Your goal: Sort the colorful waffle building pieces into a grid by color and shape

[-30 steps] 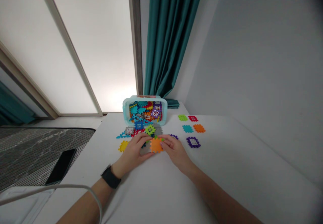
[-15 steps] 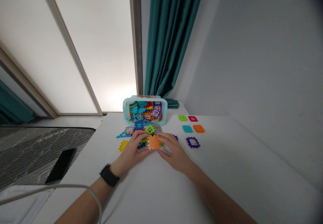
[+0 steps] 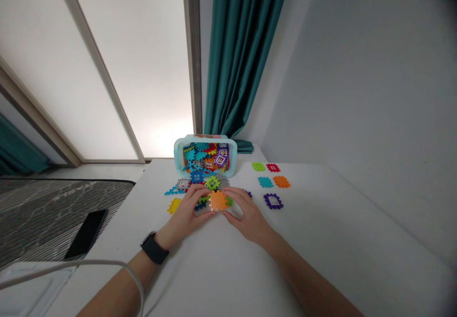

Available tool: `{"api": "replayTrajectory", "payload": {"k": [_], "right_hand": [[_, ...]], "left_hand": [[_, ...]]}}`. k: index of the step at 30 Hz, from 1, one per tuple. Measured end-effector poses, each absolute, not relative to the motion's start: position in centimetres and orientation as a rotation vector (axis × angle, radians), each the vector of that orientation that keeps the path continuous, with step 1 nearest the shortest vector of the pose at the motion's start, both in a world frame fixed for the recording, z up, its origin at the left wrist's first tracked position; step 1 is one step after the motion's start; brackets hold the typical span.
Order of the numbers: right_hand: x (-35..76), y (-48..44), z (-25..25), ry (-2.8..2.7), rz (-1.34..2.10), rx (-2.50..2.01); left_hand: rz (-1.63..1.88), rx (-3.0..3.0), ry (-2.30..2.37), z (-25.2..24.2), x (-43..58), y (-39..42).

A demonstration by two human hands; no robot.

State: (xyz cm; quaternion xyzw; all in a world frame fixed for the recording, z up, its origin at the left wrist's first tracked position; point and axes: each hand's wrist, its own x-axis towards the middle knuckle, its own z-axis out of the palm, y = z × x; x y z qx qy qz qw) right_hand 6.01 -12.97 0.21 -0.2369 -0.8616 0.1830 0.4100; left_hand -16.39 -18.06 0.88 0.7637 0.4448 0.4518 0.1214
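Note:
An orange interlocking building tile [image 3: 218, 201] with notched edges is held up between my two hands. My left hand [image 3: 189, 208] grips its left side, the thumb at the lower edge and the fingers at the upper one. On the other side my right hand [image 3: 248, 214] pinches it in the same way, thumb below. Just behind lie green tile parts, a lime green tile [image 3: 212, 183], a blue tile [image 3: 196, 177] and a grey window tile [image 3: 183, 184]. A yellow tile [image 3: 173, 206] sits left of my left hand.
A pale turquoise tub [image 3: 233, 161] full of mixed tiles lies at the back. Lime [image 3: 258, 166], red [image 3: 273, 168], turquoise [image 3: 265, 182], orange [image 3: 282, 182] and purple-framed [image 3: 273, 201] tiles lie on the right. A white cable [image 3: 107, 262] crosses the lower left, near a black phone [image 3: 86, 233].
The fingers of my right hand have shifted slightly at the tile's upper right edge. The orange tile stays in nearly the same place, and my left hand looks unchanged.

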Motion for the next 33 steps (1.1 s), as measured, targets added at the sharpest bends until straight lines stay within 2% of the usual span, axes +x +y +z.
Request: {"api": "replayTrajectory", "payload": {"k": [13, 33], "right_hand": [[6.13, -12.8, 0.18, -2.173, 0.492, -0.563], [6.03, -12.94, 0.1, -2.122, 0.48, -0.586]], "left_hand": [[1.212, 2.25, 1.311, 1.01, -16.59, -18.21], [1.363, 2.17, 1.356, 1.05, -16.56, -17.83]]}}
